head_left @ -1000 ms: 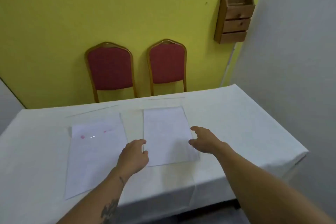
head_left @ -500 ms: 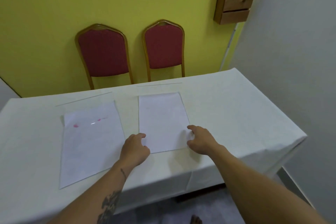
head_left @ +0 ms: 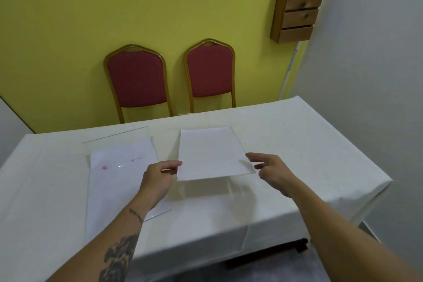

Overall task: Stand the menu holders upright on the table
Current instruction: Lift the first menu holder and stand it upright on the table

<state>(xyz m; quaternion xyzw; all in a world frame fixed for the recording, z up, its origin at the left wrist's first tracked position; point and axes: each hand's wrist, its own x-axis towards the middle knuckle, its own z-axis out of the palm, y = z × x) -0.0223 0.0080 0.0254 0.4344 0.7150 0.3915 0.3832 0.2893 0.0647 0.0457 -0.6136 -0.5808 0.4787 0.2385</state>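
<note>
Two clear menu holders with white sheets are on the white-clothed table (head_left: 309, 144). The right menu holder (head_left: 212, 153) is tilted, its near edge raised off the cloth with a shadow beneath. My left hand (head_left: 160, 176) pinches its near left edge; my right hand (head_left: 272, 171) grips its near right corner. The left menu holder (head_left: 119, 181) lies flat, with small pink marks near its far end, partly under my left forearm.
Two red padded chairs (head_left: 137, 80) (head_left: 210, 71) stand against the yellow wall behind the table. A wooden wall rack (head_left: 297, 7) hangs at the upper right. A grey wall runs close along the table's right side.
Both hands have taken hold of the right menu holder and raised its near edge off the table; before, it lay flat with the hands at its near corners.
</note>
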